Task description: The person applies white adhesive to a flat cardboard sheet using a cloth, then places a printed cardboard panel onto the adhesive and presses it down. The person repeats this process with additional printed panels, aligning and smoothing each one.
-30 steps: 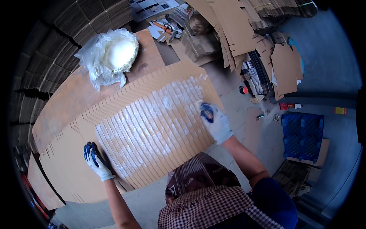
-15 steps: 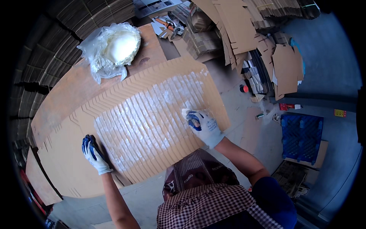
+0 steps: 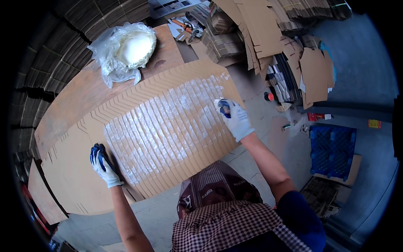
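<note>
While left hand (image 3: 103, 164) presses fanned cardboard sheets (image 3: 168, 126), right hand (image 3: 234, 117) spread flat

Matt brown cardboard sheets (image 3: 168, 126) carry a glossy whitish smear; crinkled clear plastic bag (image 3: 121, 50) lies on worn wood.

Gloved hands (image 3: 103, 166) pressing fanned cardboard sheets (image 3: 168, 126), paste-smeared.
</note>
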Demonstrator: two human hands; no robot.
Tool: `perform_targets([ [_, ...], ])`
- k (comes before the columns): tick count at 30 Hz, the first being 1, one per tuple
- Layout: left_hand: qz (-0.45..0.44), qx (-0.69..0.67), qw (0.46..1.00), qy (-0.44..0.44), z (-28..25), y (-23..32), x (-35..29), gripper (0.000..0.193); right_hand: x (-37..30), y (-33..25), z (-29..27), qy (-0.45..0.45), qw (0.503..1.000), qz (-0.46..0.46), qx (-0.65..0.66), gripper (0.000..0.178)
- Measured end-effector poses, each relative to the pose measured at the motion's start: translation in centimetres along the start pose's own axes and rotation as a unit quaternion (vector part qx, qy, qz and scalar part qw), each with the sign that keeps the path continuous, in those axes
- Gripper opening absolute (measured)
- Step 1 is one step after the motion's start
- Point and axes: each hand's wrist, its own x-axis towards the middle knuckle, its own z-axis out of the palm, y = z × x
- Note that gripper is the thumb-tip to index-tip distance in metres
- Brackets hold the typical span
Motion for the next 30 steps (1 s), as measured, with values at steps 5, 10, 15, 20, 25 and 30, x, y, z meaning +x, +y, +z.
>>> perform_targets([
  [5,-0.016,-0.007,1.000,0.002,0.1,0.8,0.1,0.038,-1.8,-2.9,-0.4,-0.029,0.998,-0.009,0.060,0.042],
  [10,-0.007,0.012,1.000,-0.017,0.0,0.6,0.5,0.040,0.6,-0.4,0.5,0.028,0.998,0.044,0.046,0.041],
  [15,-0.004,0.006,1.000,-0.001,-0.1,0.3,0.0,0.038,-5.0,-1.6,-0.7,0.005,0.987,0.080,0.137,0.047],
  [20,0.003,0.005,1.000,0.000,0.1,0.5,0.3,0.036,-6.0,1.9,0.5,0.030,0.983,0.142,0.109,0.046],
  [25,0.006,-0.006,1.000,0.008,0.3,0.2,0.1,0.035,-8.4,-1.2,-0.6,0.028,0.990,0.100,0.091,0.044],
  [30,0.009,-0.015,1.000,0.007,0.3,0.0,0.1,0.035,-8.5,0.6,-0.1,0.009,0.985,0.161,0.061,0.043],
])
